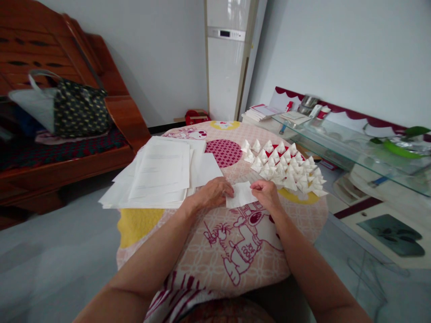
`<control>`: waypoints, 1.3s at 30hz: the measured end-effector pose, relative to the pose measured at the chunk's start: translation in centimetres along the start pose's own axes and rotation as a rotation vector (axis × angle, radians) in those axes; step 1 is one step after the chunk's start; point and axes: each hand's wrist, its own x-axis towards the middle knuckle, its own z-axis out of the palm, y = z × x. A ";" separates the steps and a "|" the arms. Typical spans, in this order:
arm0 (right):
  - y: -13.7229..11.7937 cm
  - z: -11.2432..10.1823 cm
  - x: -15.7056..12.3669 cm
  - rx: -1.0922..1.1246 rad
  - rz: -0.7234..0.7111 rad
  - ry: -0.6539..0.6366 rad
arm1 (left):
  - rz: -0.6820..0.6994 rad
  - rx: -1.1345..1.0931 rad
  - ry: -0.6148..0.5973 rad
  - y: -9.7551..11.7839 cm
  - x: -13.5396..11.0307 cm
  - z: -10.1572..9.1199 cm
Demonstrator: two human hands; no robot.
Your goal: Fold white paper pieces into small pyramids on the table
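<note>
A small white piece of paper (240, 195) lies between my hands, low over the patterned tablecloth (202, 251). My right hand (266, 194) pinches its right edge between thumb and fingers. At its left edge, my left hand (216, 192) has curled fingers closed on the paper. To the left spreads a stack of white sheets (161, 166), some with faint printed lines. Several folded white paper pieces (283, 166) with pointed tops stand close together on the right of the table, just beyond my right hand.
A glass-topped cabinet (363, 152) runs along the right, bearing papers, cups and a green dish (404, 148). A wooden bench (124, 116) with bags (81, 107) is on the left. Behind the table stands a tall white air conditioner (224, 67).
</note>
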 end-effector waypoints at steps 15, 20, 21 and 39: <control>0.1 0.4 -0.9 -0.446 -0.268 0.025 | 0.134 -0.010 -0.084 1.4 0.3 -0.5; -0.5 1.2 -1.4 -0.326 -0.535 -0.082 | 0.096 -0.050 -0.064 1.4 0.3 -0.9; -0.6 1.4 -1.4 -0.295 -0.560 -0.126 | 0.095 -0.058 -0.066 1.4 0.3 -0.9; -1.3 1.8 -2.0 -0.121 -0.567 -0.380 | -0.129 -0.513 -0.125 -0.4 -0.5 -1.1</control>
